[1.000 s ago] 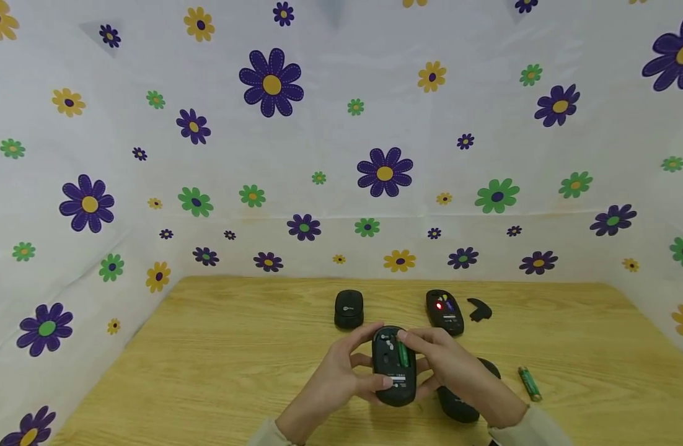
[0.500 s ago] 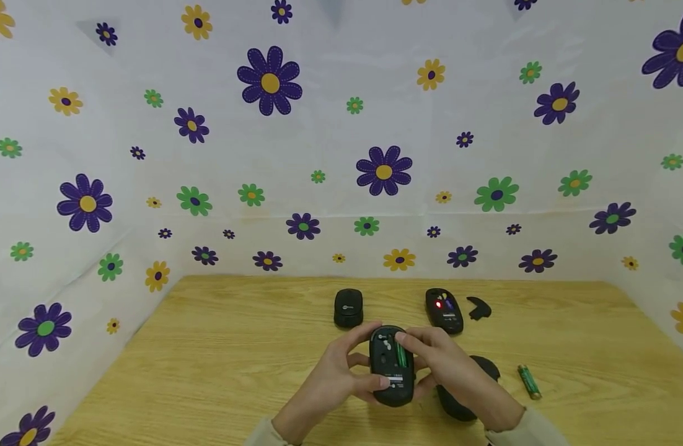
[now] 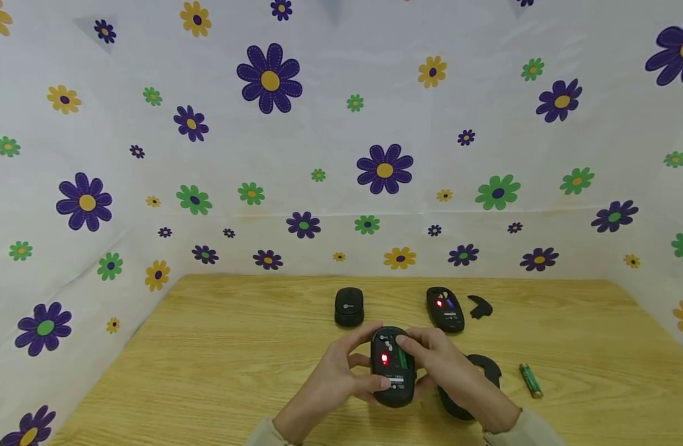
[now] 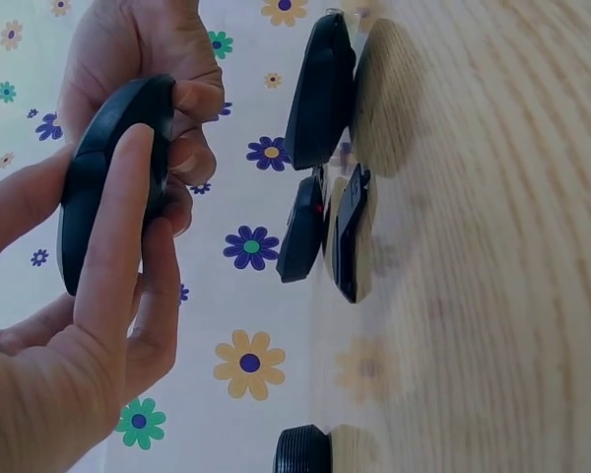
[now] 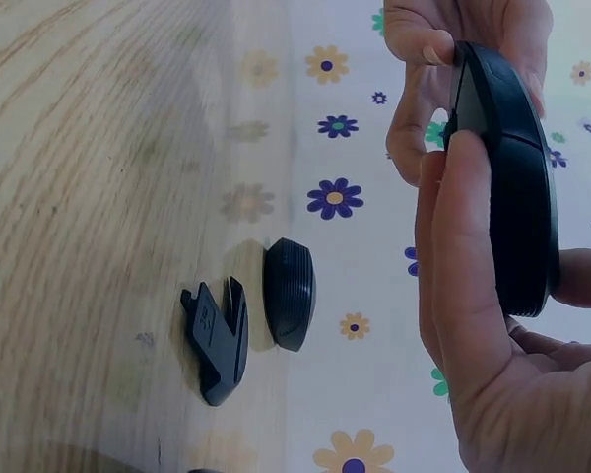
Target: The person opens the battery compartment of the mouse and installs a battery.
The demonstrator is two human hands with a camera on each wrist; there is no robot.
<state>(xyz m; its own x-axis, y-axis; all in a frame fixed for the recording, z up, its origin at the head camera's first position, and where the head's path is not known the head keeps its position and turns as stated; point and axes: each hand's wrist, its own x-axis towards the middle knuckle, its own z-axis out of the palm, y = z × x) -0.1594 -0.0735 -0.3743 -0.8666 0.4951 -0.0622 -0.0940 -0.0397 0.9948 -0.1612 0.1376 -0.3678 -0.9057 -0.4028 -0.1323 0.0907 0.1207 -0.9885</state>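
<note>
A black computer mouse (image 3: 393, 390), underside up, is held between both hands above the table. A red light glows on its underside, and a green battery (image 3: 403, 359) shows in its uncovered slot. My left hand (image 3: 344, 368) grips the left side, thumb on the label end. My right hand (image 3: 439, 356) grips the right side, its thumb at the slot's upper end. Both wrist views show the mouse (image 4: 108, 168) edge-on with fingers around it. Beneath my right forearm lies a black curved piece (image 3: 458, 406), partly hidden.
Behind the hands lies another upturned mouse (image 3: 446, 316) with a red light, beside a small black hooked cover (image 3: 479, 306). A black rounded object with a logo (image 3: 349, 308) stands left of these. A loose green battery (image 3: 530, 380) lies on the wooden table (image 3: 219, 359) at right.
The red light on the held mouse's underside has come on. Both hands keep their grip, with the right thumb still at the battery slot.
</note>
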